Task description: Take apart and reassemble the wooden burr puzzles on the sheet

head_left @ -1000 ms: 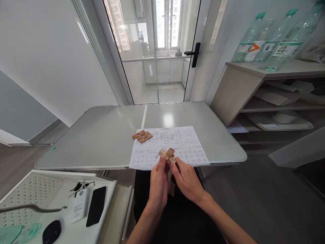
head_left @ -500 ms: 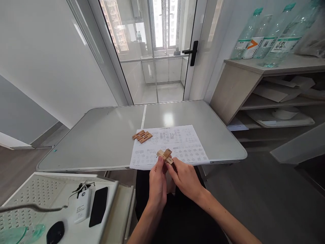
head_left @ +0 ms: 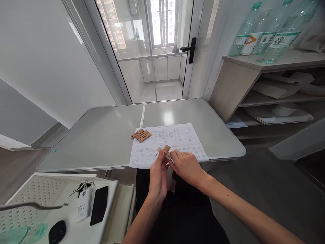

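Observation:
Between my hands, over the near edge of the paper, are joined wooden puzzle pieces [head_left: 166, 149] that cross one another. My left hand [head_left: 157, 176] is closed on them from the left, thumb on top. The fingers of my right hand [head_left: 186, 166] pinch the right end of the pieces; the exact grip is partly hidden. Beneath lies a white printed sheet [head_left: 177, 134] covered with small line diagrams. Several flat slotted wooden pieces [head_left: 141, 135] rest side by side on its upper left corner.
The grey folding table [head_left: 109, 135] stands before a glass door [head_left: 154, 78]. At lower left, a white surface [head_left: 106, 217] carries a phone [head_left: 99, 205], a white power bank [head_left: 83, 204] and a black mouse [head_left: 57, 232]. Plastic bottles [head_left: 281, 42] stand on a shelf unit [head_left: 223, 88] at right.
My right hand has turned and shifted slightly right, its forearm swinging outward. The puzzle pieces stay between both hands, a little higher in view.

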Demonstrator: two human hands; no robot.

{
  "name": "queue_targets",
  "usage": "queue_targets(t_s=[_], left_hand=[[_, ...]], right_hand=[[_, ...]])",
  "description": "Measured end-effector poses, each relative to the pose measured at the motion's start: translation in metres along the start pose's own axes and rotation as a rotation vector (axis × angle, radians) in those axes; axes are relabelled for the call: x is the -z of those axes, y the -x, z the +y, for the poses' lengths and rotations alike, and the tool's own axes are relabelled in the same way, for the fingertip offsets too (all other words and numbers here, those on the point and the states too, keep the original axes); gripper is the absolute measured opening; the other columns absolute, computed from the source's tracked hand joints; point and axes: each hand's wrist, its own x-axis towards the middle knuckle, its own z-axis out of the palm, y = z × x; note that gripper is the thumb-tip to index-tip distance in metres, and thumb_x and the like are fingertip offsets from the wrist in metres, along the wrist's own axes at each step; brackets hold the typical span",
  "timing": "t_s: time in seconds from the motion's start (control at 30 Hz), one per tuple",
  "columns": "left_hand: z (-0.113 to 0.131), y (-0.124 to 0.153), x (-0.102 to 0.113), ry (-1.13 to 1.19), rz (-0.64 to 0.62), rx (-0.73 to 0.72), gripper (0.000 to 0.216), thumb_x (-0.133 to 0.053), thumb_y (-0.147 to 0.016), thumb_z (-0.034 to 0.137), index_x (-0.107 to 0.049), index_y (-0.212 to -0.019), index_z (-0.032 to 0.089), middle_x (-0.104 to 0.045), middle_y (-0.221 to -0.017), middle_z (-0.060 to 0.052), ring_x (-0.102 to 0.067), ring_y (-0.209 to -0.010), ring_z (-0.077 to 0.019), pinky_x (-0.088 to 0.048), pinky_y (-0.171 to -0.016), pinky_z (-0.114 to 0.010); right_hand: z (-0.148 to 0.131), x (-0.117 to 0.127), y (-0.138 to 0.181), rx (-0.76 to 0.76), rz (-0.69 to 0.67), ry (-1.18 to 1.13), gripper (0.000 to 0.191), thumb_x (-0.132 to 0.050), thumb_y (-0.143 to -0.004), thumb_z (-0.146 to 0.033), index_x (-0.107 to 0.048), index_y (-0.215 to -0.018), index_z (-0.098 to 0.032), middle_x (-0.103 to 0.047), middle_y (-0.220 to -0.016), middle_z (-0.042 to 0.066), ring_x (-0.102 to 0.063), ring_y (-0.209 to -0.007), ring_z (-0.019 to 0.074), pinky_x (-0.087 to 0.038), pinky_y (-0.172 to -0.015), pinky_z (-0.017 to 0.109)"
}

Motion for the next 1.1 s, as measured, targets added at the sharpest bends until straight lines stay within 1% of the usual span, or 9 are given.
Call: queue_targets(t_s=[0.1,0.17,0.27,0.33,0.37,0.47,0.67,0.9,1.1], left_hand=[[0.002,-0.006,0.001,0.054,0.015,0.049,0.042,-0.08,-0.085,0.052,-0.079,-0.112,0.02,-0.075,-0.113,-0.005,-0.067,-0.103,-0.0186,-0.048,-0.088,-0.027],[0.003,-0.01,0.001,0.097,0.031,0.071,0.04,-0.081,-0.084,0.051,-0.079,-0.11,0.02,-0.074,-0.107,-0.004,-0.067,-0.095,-0.015,-0.049,-0.084,-0.025],[0.005,-0.014,0.0,0.168,0.056,0.074,0.036,-0.082,-0.085,0.045,-0.078,-0.11,0.02,-0.074,-0.106,-0.003,-0.066,-0.091,-0.0122,-0.05,-0.084,-0.023],[0.005,-0.014,-0.003,0.203,0.033,0.07,0.033,-0.081,-0.087,0.042,-0.078,-0.112,0.02,-0.074,-0.114,-0.004,-0.067,-0.1,-0.0135,-0.051,-0.092,-0.023],[0.005,-0.015,-0.005,0.215,0.012,0.069,0.032,-0.08,-0.088,0.041,-0.077,-0.112,0.02,-0.073,-0.118,-0.004,-0.067,-0.106,-0.0147,-0.051,-0.097,-0.023],[0.006,-0.015,-0.009,0.239,-0.041,0.078,0.031,-0.076,-0.091,0.042,-0.077,-0.113,0.019,-0.072,-0.124,-0.006,-0.065,-0.12,-0.0184,-0.05,-0.103,-0.025],[0.003,-0.019,-0.009,0.214,-0.042,0.036,0.033,-0.076,-0.091,0.043,-0.077,-0.112,0.017,-0.072,-0.124,-0.008,-0.062,-0.127,-0.0209,-0.046,-0.108,-0.026],[0.001,-0.026,-0.004,0.205,0.012,-0.006,0.035,-0.077,-0.089,0.05,-0.078,-0.103,0.017,-0.074,-0.108,-0.006,-0.068,-0.102,-0.0175,-0.05,-0.096,-0.028],[0.009,-0.039,0.005,0.208,0.066,-0.025,0.034,-0.078,-0.089,0.048,-0.077,-0.1,0.016,-0.074,-0.105,-0.005,-0.07,-0.098,-0.0161,-0.052,-0.089,-0.027]], right_hand=[[0.0,0.002,-0.004,-0.026,-0.032,0.006,0.014,-0.051,-0.104,-0.021,-0.059,-0.094,-0.017,-0.067,-0.083,0.007,-0.065,-0.068,0.0219,-0.035,-0.059,0.033],[0.0,0.004,-0.005,-0.075,-0.015,-0.068,0.011,-0.055,-0.104,-0.028,-0.059,-0.103,-0.017,-0.068,-0.089,0.008,-0.067,-0.073,0.0241,-0.04,-0.059,0.033],[-0.001,0.006,-0.008,-0.124,0.084,-0.23,0.043,-0.063,-0.1,-0.039,-0.047,-0.133,-0.016,-0.067,-0.114,0.014,-0.068,-0.095,0.0299,-0.052,-0.067,0.037],[-0.003,0.006,-0.013,-0.114,0.138,-0.303,0.063,-0.068,-0.096,-0.039,-0.036,-0.146,-0.017,-0.062,-0.129,0.018,-0.065,-0.11,0.0329,-0.057,-0.078,0.042],[-0.004,0.006,-0.015,-0.103,0.151,-0.324,0.067,-0.069,-0.095,-0.038,-0.034,-0.149,-0.018,-0.06,-0.133,0.018,-0.063,-0.113,0.0335,-0.058,-0.082,0.044],[-0.005,0.002,-0.023,-0.077,0.165,-0.352,0.063,-0.068,-0.094,-0.031,-0.038,-0.148,-0.018,-0.061,-0.133,0.018,-0.063,-0.115,0.0331,-0.059,-0.086,0.046],[-0.002,-0.009,-0.028,-0.052,0.269,-0.359,0.053,-0.063,-0.097,-0.028,-0.044,-0.145,-0.017,-0.066,-0.129,0.017,-0.066,-0.111,0.0315,-0.059,-0.084,0.044],[-0.001,-0.014,-0.025,-0.053,0.338,-0.407,0.054,-0.064,-0.095,-0.026,-0.046,-0.145,-0.02,-0.066,-0.13,0.015,-0.069,-0.108,0.0312,-0.06,-0.084,0.044],[0.0,-0.014,-0.023,-0.038,0.381,-0.431,0.06,-0.065,-0.093,-0.024,-0.042,-0.148,-0.021,-0.065,-0.133,0.015,-0.065,-0.121,0.0321,-0.058,-0.095,0.047]])
